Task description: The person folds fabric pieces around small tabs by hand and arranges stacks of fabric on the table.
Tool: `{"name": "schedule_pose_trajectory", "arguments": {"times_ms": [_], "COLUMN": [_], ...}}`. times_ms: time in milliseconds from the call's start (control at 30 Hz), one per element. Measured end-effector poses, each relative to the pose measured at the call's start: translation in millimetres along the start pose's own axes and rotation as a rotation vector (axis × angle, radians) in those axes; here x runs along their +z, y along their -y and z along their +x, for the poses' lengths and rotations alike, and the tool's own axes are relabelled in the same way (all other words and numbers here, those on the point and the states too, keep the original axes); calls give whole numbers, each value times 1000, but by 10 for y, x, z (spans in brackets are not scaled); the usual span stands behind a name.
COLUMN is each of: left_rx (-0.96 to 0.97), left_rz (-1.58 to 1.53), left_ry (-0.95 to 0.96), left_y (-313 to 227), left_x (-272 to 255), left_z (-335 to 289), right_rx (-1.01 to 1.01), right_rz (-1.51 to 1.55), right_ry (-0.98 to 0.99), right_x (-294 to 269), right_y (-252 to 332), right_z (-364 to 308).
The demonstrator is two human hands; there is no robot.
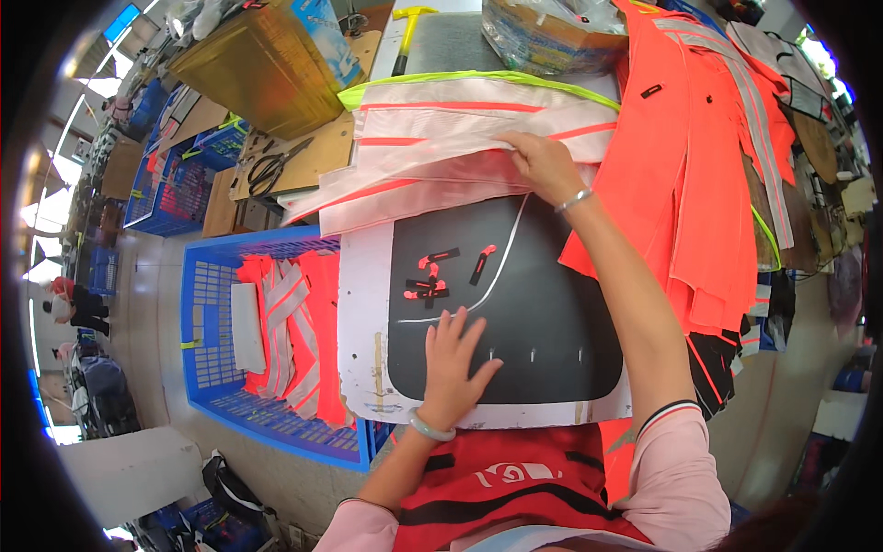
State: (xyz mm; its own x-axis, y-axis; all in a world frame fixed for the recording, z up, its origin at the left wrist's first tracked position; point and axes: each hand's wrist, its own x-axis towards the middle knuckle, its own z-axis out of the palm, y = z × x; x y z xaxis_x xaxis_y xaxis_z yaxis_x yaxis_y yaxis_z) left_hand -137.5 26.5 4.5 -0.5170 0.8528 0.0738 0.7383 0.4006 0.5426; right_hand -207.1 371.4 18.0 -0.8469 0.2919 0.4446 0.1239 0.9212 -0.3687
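Observation:
My left hand (pixel 454 363) lies with fingers spread on a black pad (pixel 552 313), which is set into a white board (pixel 363 359). Farther off, my right hand (pixel 544 168) pinches the near edge of a pale fabric piece with orange stripes (pixel 432 170). That piece lies on a stack of similar ones along the board's far side, with a yellow-green edge behind. Several small black tabs with pinkish-orange bits (pixel 428 285) are scattered on the pad beyond my left hand. A curved white line (pixel 504 267) runs across the pad near them.
Orange fabric panels with grey bands (pixel 681 184) hang over the right side. At left stands a blue crate (pixel 207 322) holding orange pieces. Scissors (pixel 269 170), a yellow hammer (pixel 407 37), a cardboard box (pixel 267 69) and a plastic-wrapped box (pixel 552 41) sit farther back.

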Motion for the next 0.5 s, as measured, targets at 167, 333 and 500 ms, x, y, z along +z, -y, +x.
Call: {"name": "schedule_pose_trajectory", "arguments": {"times_ms": [167, 333, 500], "left_rx": [-20, 137, -478], "left_rz": [-1353, -1751, -1266], "left_ry": [-700, -667, -304], "left_y": [428, 488, -325], "left_x": [-688, -1515, -845], "left_z": [161, -177, -63], "right_rx": [-183, -30, 343], "right_rz": [352, 491, 558], "right_ry": [170, 438, 757], "right_x": [-802, -1471, -1930], "right_y": [1381, 1965, 1386], "right_z": [-531, -1496, -2228]}}
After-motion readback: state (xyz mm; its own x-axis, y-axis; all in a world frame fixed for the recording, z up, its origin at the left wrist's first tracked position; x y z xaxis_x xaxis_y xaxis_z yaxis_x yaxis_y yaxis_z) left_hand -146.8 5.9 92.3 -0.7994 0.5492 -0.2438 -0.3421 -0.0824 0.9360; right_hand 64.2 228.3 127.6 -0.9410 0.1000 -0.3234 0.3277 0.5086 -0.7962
